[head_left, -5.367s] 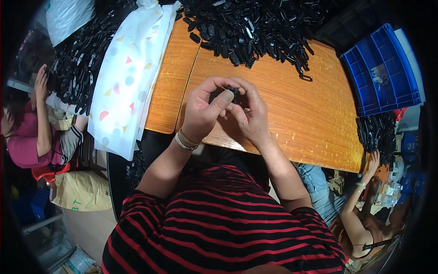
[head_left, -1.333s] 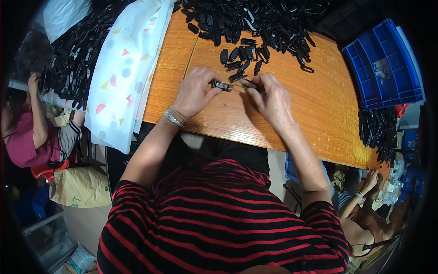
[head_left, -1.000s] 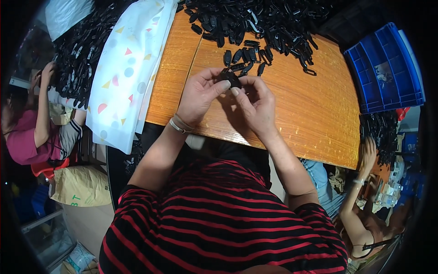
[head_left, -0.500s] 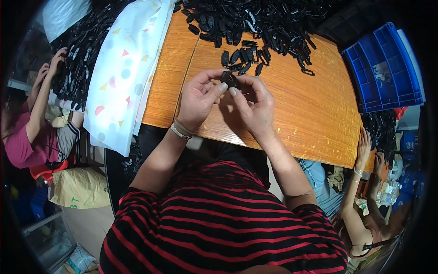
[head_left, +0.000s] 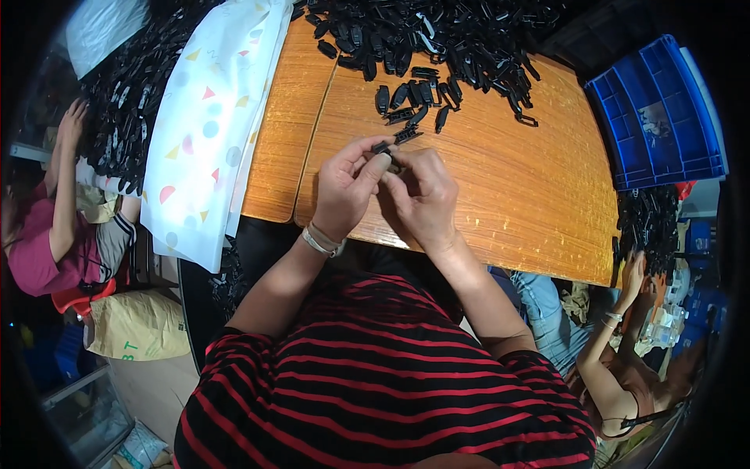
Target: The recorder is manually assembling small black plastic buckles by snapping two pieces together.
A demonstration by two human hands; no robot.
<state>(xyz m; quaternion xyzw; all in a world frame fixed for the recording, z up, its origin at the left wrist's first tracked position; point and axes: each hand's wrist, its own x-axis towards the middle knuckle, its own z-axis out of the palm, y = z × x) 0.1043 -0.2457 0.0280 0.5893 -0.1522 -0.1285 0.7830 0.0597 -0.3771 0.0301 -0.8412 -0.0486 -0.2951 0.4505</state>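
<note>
The left hand [head_left: 344, 187] pinches a small black part [head_left: 381, 148] between thumb and fingers, above the counter [head_left: 516, 187] near its front edge; the right hand [head_left: 426, 194] meets it with curled fingers, though whether these grip the part cannot be told. Just beyond lies a loose black piece [head_left: 407, 135], then a loose cluster [head_left: 422, 95], then a large black heap [head_left: 461, 35]. Farther out, a patterned plastic sheet [head_left: 207, 133] hangs at left and a blue crate [head_left: 656, 117] stands at right
</note>
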